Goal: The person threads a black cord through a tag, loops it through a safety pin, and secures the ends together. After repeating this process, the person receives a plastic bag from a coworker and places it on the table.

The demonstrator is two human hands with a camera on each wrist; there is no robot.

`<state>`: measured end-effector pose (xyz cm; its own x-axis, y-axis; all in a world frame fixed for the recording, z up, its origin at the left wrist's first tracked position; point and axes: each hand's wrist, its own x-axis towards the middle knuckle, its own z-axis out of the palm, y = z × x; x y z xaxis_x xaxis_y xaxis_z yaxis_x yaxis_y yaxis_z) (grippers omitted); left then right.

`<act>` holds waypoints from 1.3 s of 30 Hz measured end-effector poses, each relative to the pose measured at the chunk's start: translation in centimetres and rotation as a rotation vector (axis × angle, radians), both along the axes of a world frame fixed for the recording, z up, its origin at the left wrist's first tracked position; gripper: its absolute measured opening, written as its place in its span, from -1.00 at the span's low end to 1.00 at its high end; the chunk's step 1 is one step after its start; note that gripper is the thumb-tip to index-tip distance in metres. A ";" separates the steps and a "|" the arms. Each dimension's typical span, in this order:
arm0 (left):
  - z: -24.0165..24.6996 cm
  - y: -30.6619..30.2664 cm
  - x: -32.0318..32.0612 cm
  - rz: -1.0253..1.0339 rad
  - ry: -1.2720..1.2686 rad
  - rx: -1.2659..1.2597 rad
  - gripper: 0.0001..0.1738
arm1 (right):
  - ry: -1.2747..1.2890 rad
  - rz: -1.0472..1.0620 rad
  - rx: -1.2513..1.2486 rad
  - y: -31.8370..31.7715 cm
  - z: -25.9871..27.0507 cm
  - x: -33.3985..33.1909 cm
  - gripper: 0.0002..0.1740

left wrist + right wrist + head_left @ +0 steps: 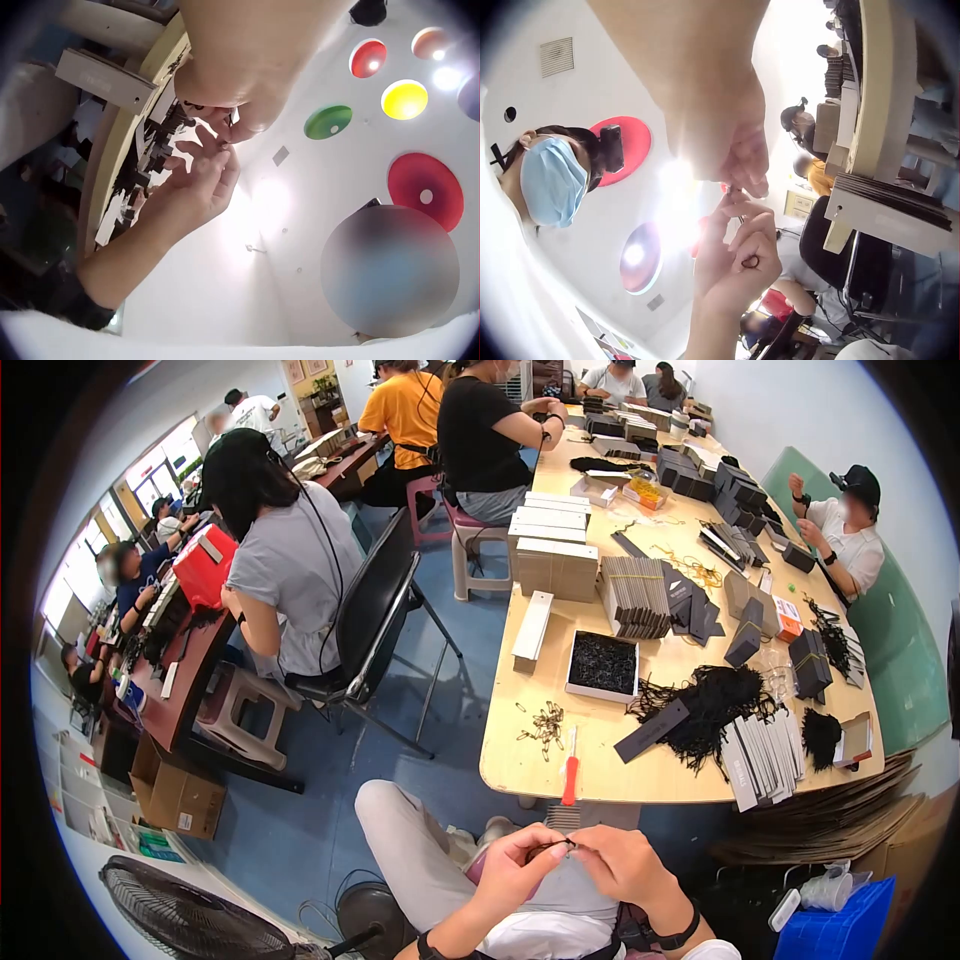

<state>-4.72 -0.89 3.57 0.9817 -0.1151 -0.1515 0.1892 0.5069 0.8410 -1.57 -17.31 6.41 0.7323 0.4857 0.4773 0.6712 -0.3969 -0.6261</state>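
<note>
Lower centre of the frame: we pinch the thin black cord [553,847] between left hand [512,872] and right hand [622,865], fingers curled. We should grip short and taut.

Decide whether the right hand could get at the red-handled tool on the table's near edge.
Probably yes: the red-handled tool lies just beyond the right hand with nothing between, though that hand pinches a small dark piece.

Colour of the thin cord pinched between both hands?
Black; the thin cord shows best in the head view.
</note>
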 end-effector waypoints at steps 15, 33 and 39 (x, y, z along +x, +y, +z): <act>1.0 -0.8 0.5 0.369 -0.534 1.014 -0.86 | 0.050 -0.174 -0.031 1.2 -0.8 -0.2 -0.85; -0.3 1.0 0.5 -0.146 0.488 -0.450 -0.92 | -0.099 -0.110 -0.092 0.9 -1.6 0.2 -0.70; -0.1 0.6 0.2 -0.079 0.471 -0.410 -0.90 | -0.141 -0.085 -0.051 0.4 -2.0 0.6 -0.65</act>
<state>-4.53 -0.33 3.49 0.8068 -0.3248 -0.4936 0.5419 0.7397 0.3990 -0.95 -16.89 4.41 0.6989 0.4513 0.5548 0.7140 -0.4847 -0.5052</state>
